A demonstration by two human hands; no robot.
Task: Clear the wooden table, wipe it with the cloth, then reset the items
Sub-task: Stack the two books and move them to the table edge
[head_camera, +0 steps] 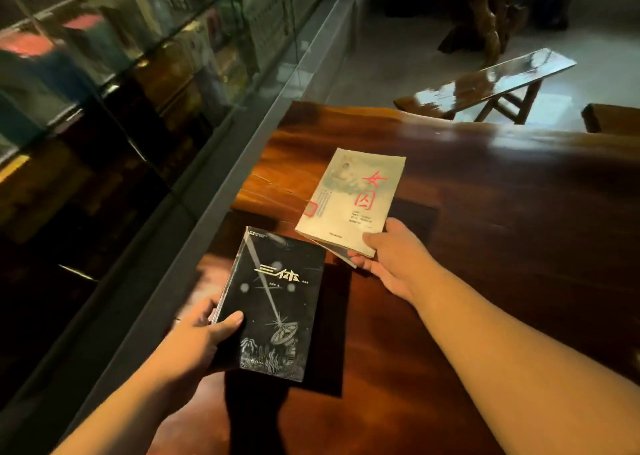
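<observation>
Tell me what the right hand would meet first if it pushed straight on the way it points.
Beyond the pale book that the right hand holds, probably only bare wooden table, then the glass cabinet; depth is unclear.

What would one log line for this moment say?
left hand: holds black book | right hand: holds pale book | both over table | cloth: unseen

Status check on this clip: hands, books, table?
Left hand grips black book by its near corner. Right hand grips pale book by its near edge. Wooden table otherwise bare in view; no cloth in sight.
</observation>
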